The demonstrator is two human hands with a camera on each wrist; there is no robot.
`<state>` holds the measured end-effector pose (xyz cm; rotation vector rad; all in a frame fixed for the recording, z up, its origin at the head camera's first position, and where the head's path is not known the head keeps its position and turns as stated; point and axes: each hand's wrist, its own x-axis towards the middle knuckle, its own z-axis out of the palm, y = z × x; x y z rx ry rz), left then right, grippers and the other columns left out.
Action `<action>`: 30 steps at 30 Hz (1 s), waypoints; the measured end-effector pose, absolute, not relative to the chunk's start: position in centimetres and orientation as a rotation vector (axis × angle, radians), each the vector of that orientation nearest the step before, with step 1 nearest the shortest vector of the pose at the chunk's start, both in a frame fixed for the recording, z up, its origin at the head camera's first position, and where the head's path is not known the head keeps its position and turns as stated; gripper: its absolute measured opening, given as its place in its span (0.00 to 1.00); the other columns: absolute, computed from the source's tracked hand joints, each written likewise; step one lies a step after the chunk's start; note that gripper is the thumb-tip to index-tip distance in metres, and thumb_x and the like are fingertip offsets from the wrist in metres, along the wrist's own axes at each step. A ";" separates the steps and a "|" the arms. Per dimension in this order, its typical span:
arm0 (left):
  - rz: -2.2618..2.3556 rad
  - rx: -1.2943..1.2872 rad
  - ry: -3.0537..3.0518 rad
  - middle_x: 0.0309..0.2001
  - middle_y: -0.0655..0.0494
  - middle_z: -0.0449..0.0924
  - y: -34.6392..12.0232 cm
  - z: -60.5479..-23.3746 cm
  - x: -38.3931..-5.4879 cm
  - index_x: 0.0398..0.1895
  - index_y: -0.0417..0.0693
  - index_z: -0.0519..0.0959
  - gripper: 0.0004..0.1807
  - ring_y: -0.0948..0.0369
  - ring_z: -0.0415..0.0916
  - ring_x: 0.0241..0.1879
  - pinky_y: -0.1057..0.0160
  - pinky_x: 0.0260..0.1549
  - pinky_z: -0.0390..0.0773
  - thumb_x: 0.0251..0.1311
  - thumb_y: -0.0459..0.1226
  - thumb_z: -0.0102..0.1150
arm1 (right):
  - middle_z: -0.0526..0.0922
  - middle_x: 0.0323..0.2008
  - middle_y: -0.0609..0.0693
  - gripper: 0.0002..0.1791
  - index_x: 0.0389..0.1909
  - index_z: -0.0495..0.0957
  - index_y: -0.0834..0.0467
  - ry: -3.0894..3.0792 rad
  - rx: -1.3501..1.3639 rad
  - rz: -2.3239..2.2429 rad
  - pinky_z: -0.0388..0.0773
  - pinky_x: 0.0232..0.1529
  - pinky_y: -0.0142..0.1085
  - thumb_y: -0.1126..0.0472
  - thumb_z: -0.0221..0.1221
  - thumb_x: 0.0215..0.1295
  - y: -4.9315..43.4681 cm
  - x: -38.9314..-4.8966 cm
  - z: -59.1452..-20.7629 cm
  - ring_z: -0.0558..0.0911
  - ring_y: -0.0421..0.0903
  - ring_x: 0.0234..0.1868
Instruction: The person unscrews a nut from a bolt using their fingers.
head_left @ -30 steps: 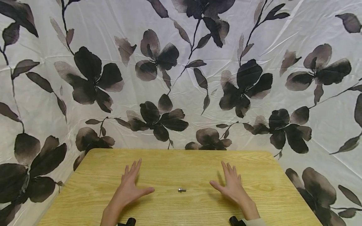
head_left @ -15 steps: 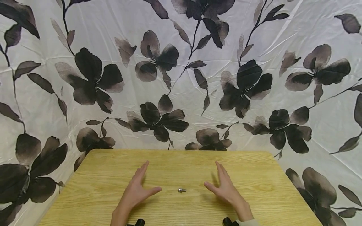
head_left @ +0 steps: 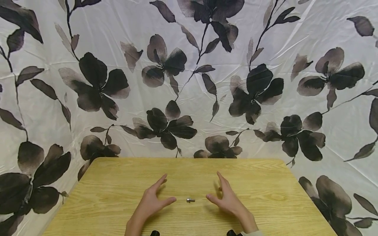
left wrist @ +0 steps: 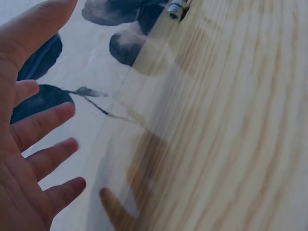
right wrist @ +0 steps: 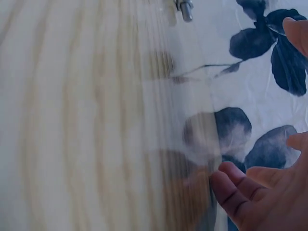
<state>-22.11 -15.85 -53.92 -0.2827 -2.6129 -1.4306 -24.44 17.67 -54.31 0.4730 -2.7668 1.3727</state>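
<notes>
A small silver bolt (head_left: 190, 200) lies on its side on the wooden table (head_left: 189, 177), its head to the left and its shank to the right. To its left, my left hand (head_left: 152, 200) is held with the thumb spread from the fingers, holding nothing. On the other side, my right hand (head_left: 227, 198) faces it in much the same pose, also holding nothing. Both thumb tips stand a short way from the bolt. The wrist views show the bolt (left wrist: 176, 9) at the top edge, with the fingers of each hand apart from it.
Behind the table hangs a pale cloth (head_left: 206, 105) with dark flower print, which also runs down the left and right sides. Black wrist camera mounts (head_left: 155, 233) show at the bottom edge of the head view. A light sleeve (head_left: 252, 233) covers the right forearm.
Both hands have moved inward toward the bolt, the left one rightward and the right one leftward, so the gap between them is smaller. The bolt stays in place on the table.
</notes>
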 end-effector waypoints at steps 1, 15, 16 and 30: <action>-1.437 -0.292 -2.610 0.68 0.48 0.78 -15.7 -54.0 -22.1 0.79 0.63 0.64 0.52 0.41 0.69 0.71 0.33 0.68 0.66 0.49 0.52 0.81 | 0.56 0.78 0.66 0.58 0.84 0.44 0.53 -2.770 0.472 1.383 0.77 0.57 0.56 0.41 0.68 0.62 17.5 -24.4 -54.3 0.76 0.59 0.61; -1.454 -0.448 -2.657 0.60 0.49 0.84 -13.7 -54.2 -22.4 0.76 0.50 0.69 0.48 0.48 0.81 0.57 0.44 0.59 0.77 0.52 0.48 0.80 | 0.60 0.76 0.64 0.59 0.84 0.43 0.53 -2.826 0.542 1.442 0.74 0.46 0.40 0.44 0.70 0.63 16.2 -24.1 -54.2 0.73 0.48 0.50; -1.443 -0.470 -2.660 0.59 0.49 0.84 -13.7 -54.3 -22.5 0.75 0.48 0.69 0.47 0.50 0.81 0.54 0.48 0.57 0.79 0.53 0.48 0.79 | 0.61 0.75 0.64 0.58 0.84 0.43 0.54 -2.822 0.556 1.440 0.74 0.46 0.39 0.45 0.70 0.63 16.2 -24.1 -54.2 0.73 0.47 0.49; -1.318 -0.532 -2.698 0.45 0.59 0.88 -12.5 -55.0 -22.5 0.62 0.46 0.83 0.29 0.64 0.79 0.38 0.66 0.39 0.79 0.58 0.45 0.76 | 0.78 0.57 0.62 0.38 0.71 0.69 0.68 -2.766 0.697 1.430 0.75 0.30 0.28 0.55 0.71 0.65 14.7 -24.1 -54.6 0.75 0.32 0.30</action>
